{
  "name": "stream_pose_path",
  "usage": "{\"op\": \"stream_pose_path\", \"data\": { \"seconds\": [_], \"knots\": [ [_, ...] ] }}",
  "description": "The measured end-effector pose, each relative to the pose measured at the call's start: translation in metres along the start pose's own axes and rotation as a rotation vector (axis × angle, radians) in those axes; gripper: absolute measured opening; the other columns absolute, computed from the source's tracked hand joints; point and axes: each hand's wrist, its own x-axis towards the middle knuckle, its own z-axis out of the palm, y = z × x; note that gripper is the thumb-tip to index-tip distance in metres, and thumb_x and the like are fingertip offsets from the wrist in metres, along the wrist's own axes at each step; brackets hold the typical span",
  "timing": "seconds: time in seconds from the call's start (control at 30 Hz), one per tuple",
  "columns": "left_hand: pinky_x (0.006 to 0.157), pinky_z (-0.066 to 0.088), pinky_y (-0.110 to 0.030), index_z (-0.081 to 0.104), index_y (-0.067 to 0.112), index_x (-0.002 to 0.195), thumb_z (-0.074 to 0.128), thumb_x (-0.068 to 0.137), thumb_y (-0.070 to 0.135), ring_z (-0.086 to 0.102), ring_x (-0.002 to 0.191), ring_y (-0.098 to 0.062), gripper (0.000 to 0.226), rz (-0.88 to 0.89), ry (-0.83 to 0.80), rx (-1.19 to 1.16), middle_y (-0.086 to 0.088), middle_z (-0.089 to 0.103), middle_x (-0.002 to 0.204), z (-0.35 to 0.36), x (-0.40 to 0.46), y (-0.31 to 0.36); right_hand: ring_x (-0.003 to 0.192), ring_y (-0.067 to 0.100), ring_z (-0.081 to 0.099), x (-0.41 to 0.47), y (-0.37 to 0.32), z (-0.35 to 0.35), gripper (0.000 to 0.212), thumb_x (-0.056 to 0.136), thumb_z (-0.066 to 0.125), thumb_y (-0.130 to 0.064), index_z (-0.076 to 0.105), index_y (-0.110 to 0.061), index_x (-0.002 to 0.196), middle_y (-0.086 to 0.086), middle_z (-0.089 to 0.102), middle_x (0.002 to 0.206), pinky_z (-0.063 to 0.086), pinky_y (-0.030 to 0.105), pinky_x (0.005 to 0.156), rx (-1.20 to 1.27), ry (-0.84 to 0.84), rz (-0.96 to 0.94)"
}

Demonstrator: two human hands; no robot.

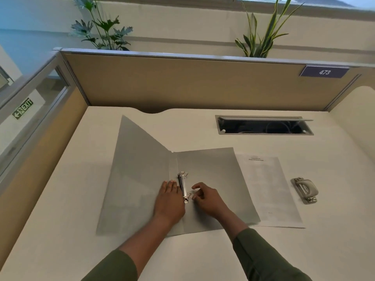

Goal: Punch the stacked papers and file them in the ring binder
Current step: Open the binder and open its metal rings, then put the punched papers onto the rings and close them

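Ring binder point(213, 179) lies open flat on the desk point(60, 199), spine and ring mechanism point(183, 188) running near-to-far, left cover tilted up. Left hand point(169, 201) flat, fingers straight, pressing the binder just left of the mechanism. Right hand point(207, 198) just right of it, fingers loosely curled near the lower ring; contact unclear. Papers point(269, 189) right of right fingers, long axis near-to-far, part-tucked under the binder. Hole punch point(305, 189) further right.

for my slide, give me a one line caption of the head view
Left hand flat on the open ring binder, right hand at its rings; papers and hole punch wait alongside.
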Motion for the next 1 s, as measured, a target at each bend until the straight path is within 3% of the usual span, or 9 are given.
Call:
{"op": "stream_pose_path", "data": {
  "seconds": [0.2, 0.37, 0.47, 0.6, 0.67, 0.8, 1.0],
  "knots": [
    [0.116, 0.017, -0.044, 0.054, 0.010, 0.128, 0.034, 0.085, 0.044, 0.040, 0.133, -0.026, 0.058, -0.047, 0.015, -0.046, -0.012, 0.053, 0.135, -0.004, 0.005, 0.003, 0.083, 0.019, 0.061, -0.026, 0.032, -0.052, 0.023, 0.092, 0.050, -0.015, 0.061, -0.020, 0.111, 0.001, 0.066, 0.087, 0.045, 0.027, 0.074, 0.007, 0.215, 0.132],
    [0.106, 0.026, -0.038, 0.057, 0.014, 0.121, 0.045, 0.071, 0.063, 0.046, 0.124, -0.022, 0.070, -0.088, -0.010, -0.053, -0.007, 0.057, 0.126, -0.008, 0.011, 0.010, 0.107, 0.027, 0.058, -0.048, 0.080, -0.125, 0.033, 0.085, 0.048, -0.012, 0.059, -0.017, 0.115, 0.005, 0.065, 0.113, 0.045, 0.034, 0.085, -0.099, 0.441, 0.362],
    [0.104, 0.028, -0.037, 0.057, 0.018, 0.120, 0.053, 0.067, 0.069, 0.046, 0.124, -0.020, 0.073, -0.131, -0.010, -0.069, -0.003, 0.057, 0.125, -0.009, 0.012, 0.017, 0.122, 0.034, 0.048, -0.062, 0.115, -0.161, 0.042, 0.087, 0.053, -0.022, 0.048, -0.014, 0.128, 0.011, 0.052, 0.130, 0.043, 0.040, 0.095, -0.221, 0.427, 0.599],
    [0.107, 0.025, -0.040, 0.054, 0.018, 0.125, 0.057, 0.066, 0.071, 0.042, 0.130, -0.019, 0.080, -0.172, 0.016, -0.045, -0.002, 0.054, 0.132, -0.008, 0.014, 0.029, 0.131, 0.038, 0.037, -0.080, 0.149, -0.183, 0.075, 0.084, 0.067, -0.043, 0.032, -0.010, 0.141, 0.015, 0.034, 0.148, 0.039, 0.049, 0.102, -0.177, 0.357, 0.845],
    [0.113, 0.019, -0.042, 0.047, 0.015, 0.134, 0.056, 0.068, 0.072, 0.034, 0.138, -0.021, 0.088, -0.185, 0.038, -0.012, -0.006, 0.046, 0.144, -0.005, 0.012, 0.035, 0.133, 0.038, 0.032, -0.082, 0.157, -0.185, 0.085, 0.081, 0.071, -0.047, 0.028, -0.010, 0.144, 0.014, 0.028, 0.152, 0.038, 0.052, 0.102, -0.209, 0.342, 0.859],
    [0.118, 0.009, -0.042, 0.023, 0.009, 0.149, 0.050, 0.076, 0.071, 0.017, 0.147, -0.025, 0.100, -0.214, 0.021, 0.035, -0.011, 0.026, 0.157, -0.003, 0.009, 0.038, 0.131, 0.040, 0.034, -0.075, 0.160, -0.182, 0.080, 0.080, 0.074, -0.041, 0.034, -0.007, 0.139, 0.016, 0.030, 0.148, 0.040, 0.052, 0.099, -0.176, 0.355, 0.848],
    [0.119, 0.010, -0.042, 0.026, 0.007, 0.148, 0.055, 0.077, 0.066, 0.021, 0.146, -0.024, 0.097, -0.222, 0.009, 0.043, -0.012, 0.030, 0.156, -0.005, 0.012, 0.043, 0.119, 0.037, 0.053, -0.071, 0.169, -0.187, 0.080, 0.069, 0.083, -0.037, 0.047, 0.000, 0.129, 0.020, 0.053, 0.131, 0.049, 0.042, 0.091, -0.097, 0.358, 0.791]
  ]
}}
